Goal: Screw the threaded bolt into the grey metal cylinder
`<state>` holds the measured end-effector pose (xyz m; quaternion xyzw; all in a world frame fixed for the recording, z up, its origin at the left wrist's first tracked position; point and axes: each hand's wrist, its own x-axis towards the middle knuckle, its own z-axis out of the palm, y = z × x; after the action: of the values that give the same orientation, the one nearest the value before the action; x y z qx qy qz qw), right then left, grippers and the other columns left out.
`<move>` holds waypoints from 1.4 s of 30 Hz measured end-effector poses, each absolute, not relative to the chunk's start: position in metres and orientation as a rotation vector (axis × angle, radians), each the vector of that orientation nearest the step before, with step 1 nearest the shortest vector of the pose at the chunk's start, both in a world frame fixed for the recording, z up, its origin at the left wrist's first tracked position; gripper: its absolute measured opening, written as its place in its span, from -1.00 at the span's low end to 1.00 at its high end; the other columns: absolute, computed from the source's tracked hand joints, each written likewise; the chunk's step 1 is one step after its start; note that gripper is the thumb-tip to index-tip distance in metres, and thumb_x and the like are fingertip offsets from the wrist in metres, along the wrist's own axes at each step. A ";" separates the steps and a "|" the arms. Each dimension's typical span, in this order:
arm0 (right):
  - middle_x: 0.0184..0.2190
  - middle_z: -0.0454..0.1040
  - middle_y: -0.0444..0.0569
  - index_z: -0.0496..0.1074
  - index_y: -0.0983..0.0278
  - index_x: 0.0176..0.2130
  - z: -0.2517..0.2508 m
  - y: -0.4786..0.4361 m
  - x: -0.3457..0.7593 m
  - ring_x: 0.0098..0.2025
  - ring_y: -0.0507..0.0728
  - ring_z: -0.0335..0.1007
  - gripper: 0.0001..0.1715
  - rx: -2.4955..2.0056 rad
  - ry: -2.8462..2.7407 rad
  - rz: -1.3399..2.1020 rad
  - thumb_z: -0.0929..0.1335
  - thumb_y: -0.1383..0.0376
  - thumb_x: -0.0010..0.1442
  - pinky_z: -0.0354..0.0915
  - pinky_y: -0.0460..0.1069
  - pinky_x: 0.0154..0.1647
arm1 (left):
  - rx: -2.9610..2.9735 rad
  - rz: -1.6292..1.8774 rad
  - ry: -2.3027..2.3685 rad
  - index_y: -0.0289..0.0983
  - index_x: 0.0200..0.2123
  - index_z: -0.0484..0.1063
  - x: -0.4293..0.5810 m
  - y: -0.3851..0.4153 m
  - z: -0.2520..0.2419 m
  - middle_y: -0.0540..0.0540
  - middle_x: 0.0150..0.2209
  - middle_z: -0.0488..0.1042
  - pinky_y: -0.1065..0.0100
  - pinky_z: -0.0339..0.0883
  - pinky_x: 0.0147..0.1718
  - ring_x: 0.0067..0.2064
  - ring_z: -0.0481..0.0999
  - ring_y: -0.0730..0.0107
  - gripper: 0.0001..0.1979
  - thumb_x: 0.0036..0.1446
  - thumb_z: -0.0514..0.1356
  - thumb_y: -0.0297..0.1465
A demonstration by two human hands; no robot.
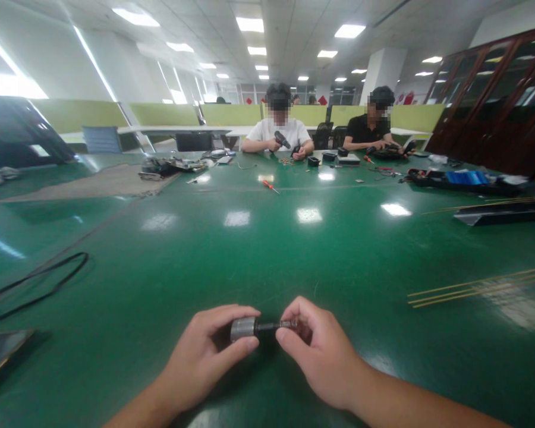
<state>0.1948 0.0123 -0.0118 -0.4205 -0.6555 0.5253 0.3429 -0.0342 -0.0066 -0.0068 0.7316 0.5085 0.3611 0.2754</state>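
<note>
Your left hand point(200, 342) clamps the metal cylinder point(244, 329), whose thin rod point(267, 326) runs rightward, far end pinched by your right hand point(323, 351).

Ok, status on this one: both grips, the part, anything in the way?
Left grip: closed on metal cylinder. Right grip: pinching end of its thin shaft. Black cable left, yellow rods right, both clear of the grips.

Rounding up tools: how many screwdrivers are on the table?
1 for certain: the orange-handled screwdriver toward the green table's far side. A small orange item farther right, near the person in black, may be another, too small to tell. Clutter may hide more.
</note>
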 end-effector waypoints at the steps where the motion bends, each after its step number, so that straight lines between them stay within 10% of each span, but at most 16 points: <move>1: -0.53 0.35 -0.21 0.39 0.27 -0.32 -0.012 0.012 0.195 -0.48 0.01 0.27 -0.95 -1.093 -1.699 1.367 0.37 0.33 0.20 0.14 -0.09 -0.44 | 1.961 0.972 1.372 -0.05 -0.12 0.61 -0.034 -0.007 -0.007 0.04 -0.26 0.64 0.44 0.37 -0.24 -0.25 0.61 0.32 -0.80 0.14 0.36 -0.28; 42: -0.53 0.31 -0.22 0.39 0.28 -0.31 -0.013 0.012 0.195 -0.48 0.00 0.24 -0.91 -1.057 -1.647 1.417 0.38 0.31 0.23 0.10 -0.10 -0.44 | 1.801 1.076 1.390 -0.14 -0.18 0.64 -0.039 -0.007 -0.006 -0.04 -0.31 0.65 0.42 0.42 -0.30 -0.32 0.61 0.25 -0.79 0.09 0.38 -0.27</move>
<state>0.1945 0.0124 -0.0134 -0.4091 -0.6373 0.5483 0.3547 -0.0385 -0.0066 -0.0063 0.6811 0.5254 0.4069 0.3074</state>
